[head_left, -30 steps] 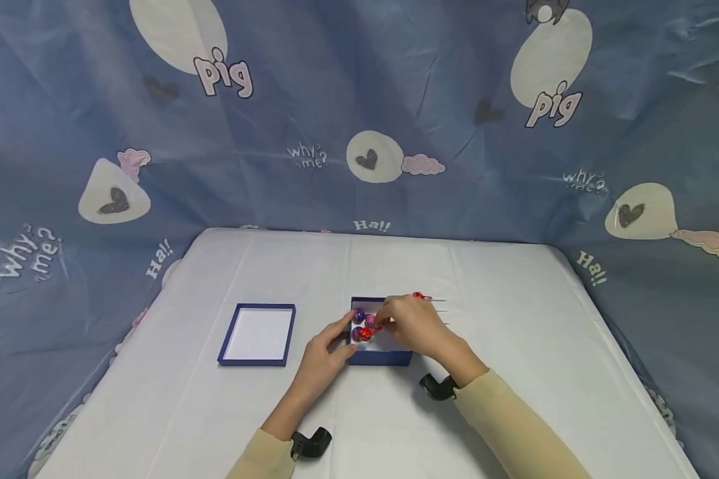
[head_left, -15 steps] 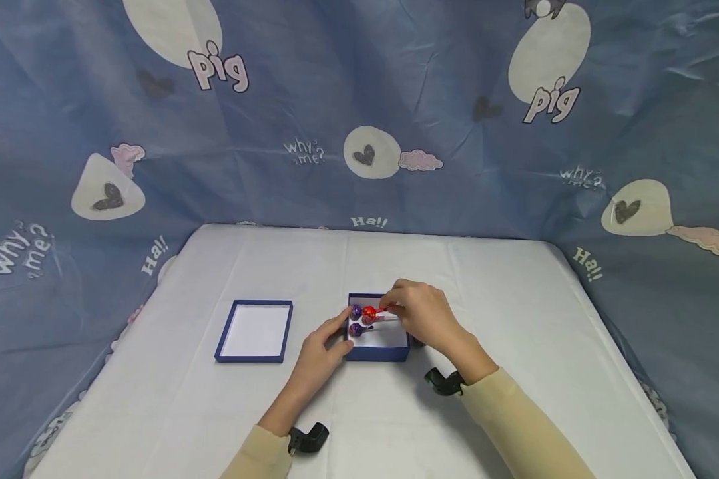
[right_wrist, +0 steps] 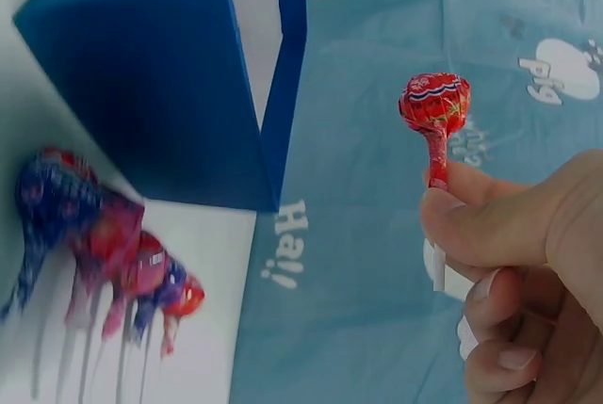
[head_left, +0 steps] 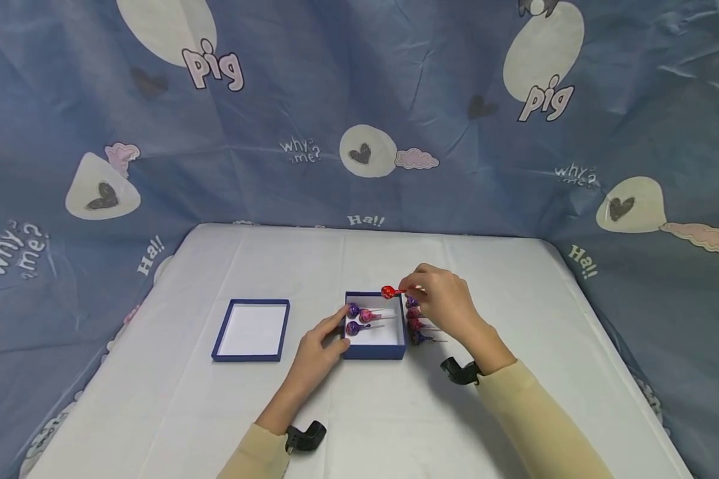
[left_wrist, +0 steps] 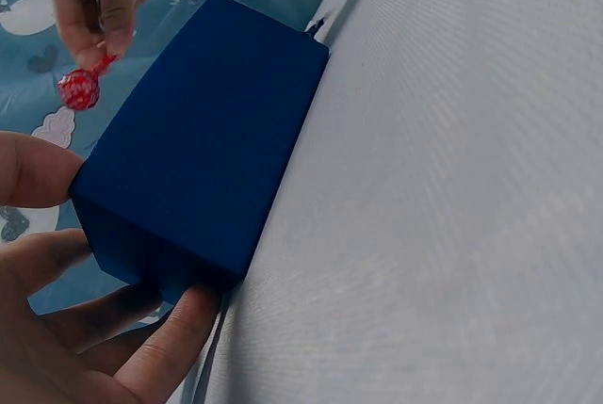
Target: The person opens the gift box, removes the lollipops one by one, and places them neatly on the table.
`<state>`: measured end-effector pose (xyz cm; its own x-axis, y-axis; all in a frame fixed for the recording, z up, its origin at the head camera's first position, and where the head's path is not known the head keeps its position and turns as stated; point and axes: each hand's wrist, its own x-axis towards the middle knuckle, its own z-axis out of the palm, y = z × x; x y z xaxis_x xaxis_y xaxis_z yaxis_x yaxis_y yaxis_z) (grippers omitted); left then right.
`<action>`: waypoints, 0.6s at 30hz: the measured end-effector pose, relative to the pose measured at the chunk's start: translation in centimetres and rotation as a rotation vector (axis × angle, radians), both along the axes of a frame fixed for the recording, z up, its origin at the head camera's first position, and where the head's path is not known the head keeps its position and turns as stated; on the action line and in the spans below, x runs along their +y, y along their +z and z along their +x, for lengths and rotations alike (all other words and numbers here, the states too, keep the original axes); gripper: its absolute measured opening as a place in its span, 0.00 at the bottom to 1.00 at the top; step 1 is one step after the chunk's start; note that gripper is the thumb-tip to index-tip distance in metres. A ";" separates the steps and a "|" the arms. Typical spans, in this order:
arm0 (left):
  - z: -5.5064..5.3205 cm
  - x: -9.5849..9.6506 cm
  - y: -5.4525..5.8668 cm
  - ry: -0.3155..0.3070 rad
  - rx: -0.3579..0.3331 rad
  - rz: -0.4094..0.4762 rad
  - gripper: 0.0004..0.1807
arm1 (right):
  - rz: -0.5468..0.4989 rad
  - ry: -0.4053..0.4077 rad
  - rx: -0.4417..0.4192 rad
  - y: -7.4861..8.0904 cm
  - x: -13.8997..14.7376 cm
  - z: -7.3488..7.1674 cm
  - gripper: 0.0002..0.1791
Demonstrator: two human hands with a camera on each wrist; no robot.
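A red-wrapped lollipop [right_wrist: 434, 107] is pinched by its stick between the thumb and index finger of my right hand [head_left: 445, 299], raised over the back right of the blue box [head_left: 374, 352]. The box is uncovered, with a white inside. In it lie a pink lollipop [head_left: 368, 316] and two purple ones, heads toward the left wall. My left hand [head_left: 316, 359] rests at the box's left side, its fingers spread against the wall and the thumb at the front corner, as the left wrist view shows.
Several lollipops [right_wrist: 122, 253] lie in a row on the table along the box's right side, sticks pointing right. The blue-rimmed lid [head_left: 251, 330] lies to the left with its white inside up. A patterned blue cloth [head_left: 287, 80] hangs behind the white table [head_left: 186, 412].
My right hand has lifted the red lollipop from inside the box, up and to the right. The pink and purple lollipops stay in the box. My left hand keeps its place at the box.
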<state>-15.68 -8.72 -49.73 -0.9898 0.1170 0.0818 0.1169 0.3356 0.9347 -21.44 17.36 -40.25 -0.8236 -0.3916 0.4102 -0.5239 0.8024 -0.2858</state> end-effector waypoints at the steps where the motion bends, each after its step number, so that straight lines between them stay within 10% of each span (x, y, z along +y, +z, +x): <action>1: 0.0 0.0 0.0 0.001 0.001 -0.001 0.34 | -0.001 -0.009 -0.005 0.1 0.2 0.0 0.12; 18: 0.0 0.1 0.0 0.009 0.012 -0.005 0.34 | -0.039 -0.130 -0.050 0.0 4.1 -1.2 0.10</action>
<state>-15.70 -8.66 -49.71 -0.9898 0.1081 0.0929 0.1247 0.3410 0.9318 -22.69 21.49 -40.26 -0.8864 -0.2646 0.3798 -0.4002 0.8505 -0.3413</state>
